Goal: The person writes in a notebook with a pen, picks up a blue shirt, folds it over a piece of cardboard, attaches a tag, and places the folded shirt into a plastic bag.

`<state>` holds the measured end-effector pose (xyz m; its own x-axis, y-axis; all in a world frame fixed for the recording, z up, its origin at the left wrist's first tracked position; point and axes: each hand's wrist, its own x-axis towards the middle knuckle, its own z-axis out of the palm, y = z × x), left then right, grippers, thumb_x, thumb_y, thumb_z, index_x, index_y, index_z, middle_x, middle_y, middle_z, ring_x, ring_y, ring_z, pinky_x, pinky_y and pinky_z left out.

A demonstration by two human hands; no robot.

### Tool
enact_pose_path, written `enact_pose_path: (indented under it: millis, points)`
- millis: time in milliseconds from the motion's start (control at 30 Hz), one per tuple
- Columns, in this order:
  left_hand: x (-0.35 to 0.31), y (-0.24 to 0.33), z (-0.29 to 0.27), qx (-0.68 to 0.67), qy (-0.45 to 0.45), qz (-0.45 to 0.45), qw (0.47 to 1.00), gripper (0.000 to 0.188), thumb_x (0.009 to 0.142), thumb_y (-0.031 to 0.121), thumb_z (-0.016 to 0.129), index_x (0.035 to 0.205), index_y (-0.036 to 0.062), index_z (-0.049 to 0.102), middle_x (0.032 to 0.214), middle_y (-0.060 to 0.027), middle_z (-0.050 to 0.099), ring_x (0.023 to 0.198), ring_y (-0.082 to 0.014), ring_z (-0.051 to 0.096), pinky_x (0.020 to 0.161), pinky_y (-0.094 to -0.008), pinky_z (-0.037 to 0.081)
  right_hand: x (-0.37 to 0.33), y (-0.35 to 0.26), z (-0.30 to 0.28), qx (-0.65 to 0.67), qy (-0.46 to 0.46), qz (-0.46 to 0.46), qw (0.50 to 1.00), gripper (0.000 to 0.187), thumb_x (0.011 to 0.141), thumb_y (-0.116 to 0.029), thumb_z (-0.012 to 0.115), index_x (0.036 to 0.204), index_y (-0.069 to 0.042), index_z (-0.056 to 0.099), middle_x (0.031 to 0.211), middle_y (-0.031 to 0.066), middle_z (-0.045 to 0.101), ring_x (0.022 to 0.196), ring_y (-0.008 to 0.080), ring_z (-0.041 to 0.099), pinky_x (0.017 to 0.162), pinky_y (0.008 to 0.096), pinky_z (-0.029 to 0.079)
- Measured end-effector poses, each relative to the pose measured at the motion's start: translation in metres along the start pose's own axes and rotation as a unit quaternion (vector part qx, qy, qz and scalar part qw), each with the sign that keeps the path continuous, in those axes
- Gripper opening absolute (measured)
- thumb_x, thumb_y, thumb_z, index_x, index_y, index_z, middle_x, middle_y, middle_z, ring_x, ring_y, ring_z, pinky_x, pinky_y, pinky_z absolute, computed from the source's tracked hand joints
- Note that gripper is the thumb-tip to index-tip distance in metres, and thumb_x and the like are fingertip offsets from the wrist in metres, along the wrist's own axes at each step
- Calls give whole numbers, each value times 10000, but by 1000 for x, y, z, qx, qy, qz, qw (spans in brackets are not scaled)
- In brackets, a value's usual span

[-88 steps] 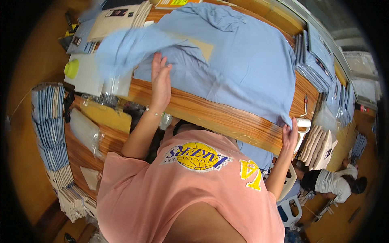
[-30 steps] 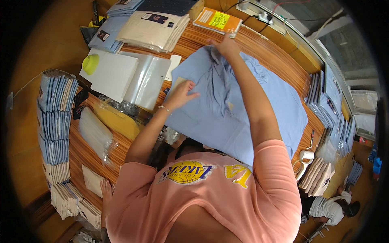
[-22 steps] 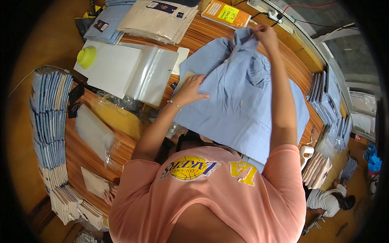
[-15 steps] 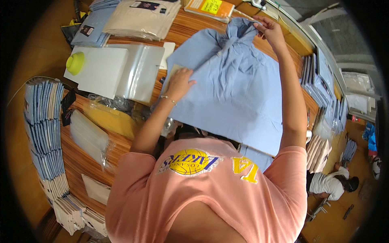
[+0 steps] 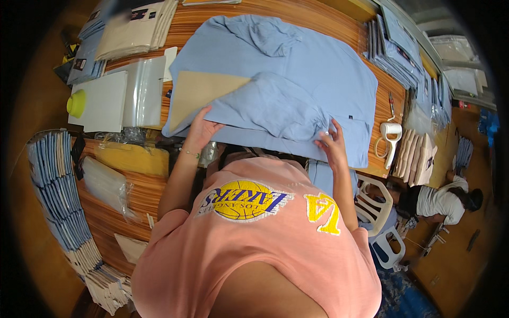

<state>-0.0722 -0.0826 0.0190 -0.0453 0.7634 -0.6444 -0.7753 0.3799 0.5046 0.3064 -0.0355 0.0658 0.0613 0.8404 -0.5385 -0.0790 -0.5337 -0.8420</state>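
Note:
A light blue shirt (image 5: 328, 79) lies spread out on the table in front of me. One of its sleeves (image 5: 270, 103) is folded across the body, bunched toward its right end. A tan board (image 5: 204, 93) lies on the shirt at the left, partly covered by the cloth. My left hand (image 5: 202, 131) rests at the near left edge of the cloth, thumb and fingers apart. At the sleeve's gathered end, my right hand (image 5: 334, 147) pinches the cloth between thumb and fingertips.
White sheets (image 5: 101, 100) with a yellow-green round object (image 5: 76, 103) and clear plastic bags (image 5: 143, 90) lie left. Folded shirts (image 5: 392, 47) stand in stacks around. A white tape dispenser (image 5: 391, 139) sits right. White plastic chairs (image 5: 389, 246) and another person (image 5: 440, 204) are farther right.
My right hand has come from the far side down to the near edge, and the sleeve now lies folded across the shirt. The left hand has moved nearer me, uncovering more of the board.

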Motion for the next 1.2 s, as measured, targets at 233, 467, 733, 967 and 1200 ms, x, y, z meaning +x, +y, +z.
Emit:
enact_pose_path:
  millis: [233,467,733,967,1200]
  points:
    - [-26,15,-27,-97,47,19,994,407,877,178,496,1226,-10,407,1263,-141,472,1190,-289,439,1010,-458,341,-5,-12,-27,-90,-13,-57,994,411,715,77,641,1102,-40,574,874,-9,502,646,52,452,559,194,445]
    - [-44,30,-59,-198,149,72,966,443,885,201,480,1246,-25,360,1354,-185,339,1273,-296,322,1053,-475,261,18,37,-38,-140,8,-53,989,354,704,49,662,1043,-31,602,903,11,505,672,72,454,567,222,451]
    - [7,68,89,488,112,495,710,454,845,85,552,1264,-8,408,1290,-125,435,1205,-242,395,1019,-338,278,104,-69,-79,-453,54,-373,808,333,728,-44,634,1058,-26,596,921,137,570,782,247,535,742,318,452]
    - [211,118,187,846,-94,488,193,366,836,262,608,1132,60,536,1079,-130,592,1058,-256,537,931,-347,379,285,-138,-65,-598,63,-426,676,278,740,-56,597,1015,-29,612,1052,171,597,971,323,571,822,397,460]
    - [268,176,129,664,193,379,615,589,772,493,614,1097,7,544,1075,-180,591,1030,-304,550,872,-400,410,291,-171,-47,-577,-74,-205,787,188,678,-143,613,827,-33,578,853,132,606,821,215,565,730,333,439]
